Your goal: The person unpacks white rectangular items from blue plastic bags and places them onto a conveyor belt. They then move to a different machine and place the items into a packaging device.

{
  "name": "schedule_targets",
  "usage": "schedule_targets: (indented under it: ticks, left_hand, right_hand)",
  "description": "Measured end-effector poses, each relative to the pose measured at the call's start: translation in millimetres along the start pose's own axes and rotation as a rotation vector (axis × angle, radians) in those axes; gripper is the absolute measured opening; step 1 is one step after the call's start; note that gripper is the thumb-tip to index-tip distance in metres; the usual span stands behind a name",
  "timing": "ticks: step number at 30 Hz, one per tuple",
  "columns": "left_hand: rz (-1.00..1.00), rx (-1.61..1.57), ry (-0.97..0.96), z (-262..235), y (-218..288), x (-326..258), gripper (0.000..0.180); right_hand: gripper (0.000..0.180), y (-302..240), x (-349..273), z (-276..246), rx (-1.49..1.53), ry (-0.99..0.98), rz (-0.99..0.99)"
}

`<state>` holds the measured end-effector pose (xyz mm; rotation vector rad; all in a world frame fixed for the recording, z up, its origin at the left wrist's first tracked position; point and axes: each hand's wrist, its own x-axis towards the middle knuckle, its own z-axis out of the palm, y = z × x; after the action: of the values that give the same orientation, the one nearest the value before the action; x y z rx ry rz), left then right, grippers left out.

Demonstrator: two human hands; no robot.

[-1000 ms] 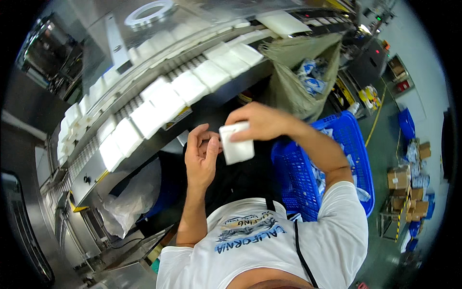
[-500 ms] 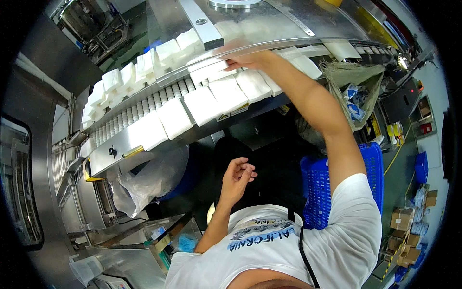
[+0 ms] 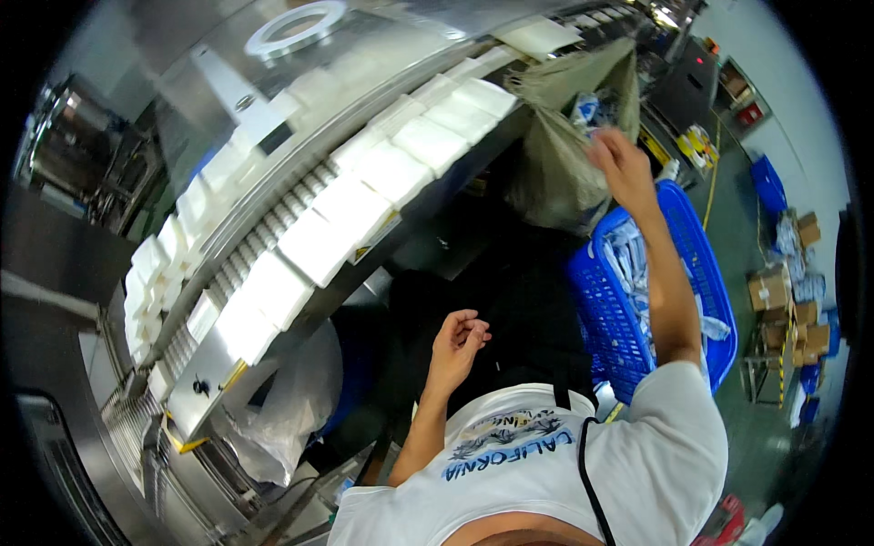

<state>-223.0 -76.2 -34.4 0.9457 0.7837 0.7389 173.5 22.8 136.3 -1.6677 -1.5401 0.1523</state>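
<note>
Along a metal conveyor [image 3: 218, 355], white pads [image 3: 431, 141] lie from nine to twelve o'clock. At two, the right hand [image 3: 623, 168] is near a sack [image 3: 553, 187], its fingers blurred; I cannot tell their spread or grip. At six, the left hand [image 3: 458, 350] has fingers curled, narrowly spaced. A blue basket [image 3: 601, 314] sits at three.

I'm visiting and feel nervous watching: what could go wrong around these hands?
The square white folded pads lie along the near edge of the grey metal conveyor; a bump might drop some. The bare right hand appears close to the slack beige woven sack and could snag it. The right forearm appears above the blue perforated plastic basket, so it might knock out white-and-blue packets.
</note>
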Motion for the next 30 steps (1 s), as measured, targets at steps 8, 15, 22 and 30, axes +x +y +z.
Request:
schedule_targets:
  ticks: [8, 15, 22, 30]
  left_hand:
    - [-0.036, 0.199, -0.278, 62.3, -17.8, 24.8, 0.025]
    - [-0.062, 0.459, -0.235, 121.9, -21.6, 51.0, 0.027]
    - [-0.077, 0.44, -0.327, 157.3, -38.5, 66.7, 0.028]
    - [-0.108, 0.368, -0.383, 164.2, -42.7, 74.3, 0.023]
  right_hand:
    - [0.027, 300.7, -435.4, -254.4, -0.855, -0.116, 0.7]
    - [0.019, 340.2, -489.0, -239.3, -0.534, 0.213, 0.924]
    - [0.03, 343.6, -533.4, -162.7, -0.939, -0.359, 1.191]
    - [0.054, 340.3, -507.3, -167.4, -0.764, 0.166, 1.394]
